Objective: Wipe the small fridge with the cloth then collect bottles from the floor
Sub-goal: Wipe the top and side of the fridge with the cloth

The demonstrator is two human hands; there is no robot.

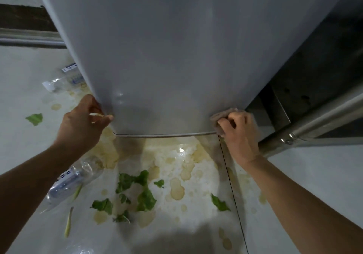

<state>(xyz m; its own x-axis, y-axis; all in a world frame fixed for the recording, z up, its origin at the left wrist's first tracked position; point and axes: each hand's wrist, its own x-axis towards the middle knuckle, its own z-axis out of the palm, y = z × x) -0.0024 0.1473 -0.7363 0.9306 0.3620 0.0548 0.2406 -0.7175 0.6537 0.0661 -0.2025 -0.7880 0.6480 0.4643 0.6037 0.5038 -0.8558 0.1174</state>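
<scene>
The fridge [176,57] runs off the top edge, so its upper part is unseen. Most of the cloth [220,119] is hidden under the right hand [239,134]. The left forearm covers part of a clear bottle [70,183] on the floor; its label is too blurred to read. Another bottle [60,82] lies partly behind the fridge's left edge. The fingers [92,101] of the left hand [82,124] curl out of sight behind that edge.
</scene>
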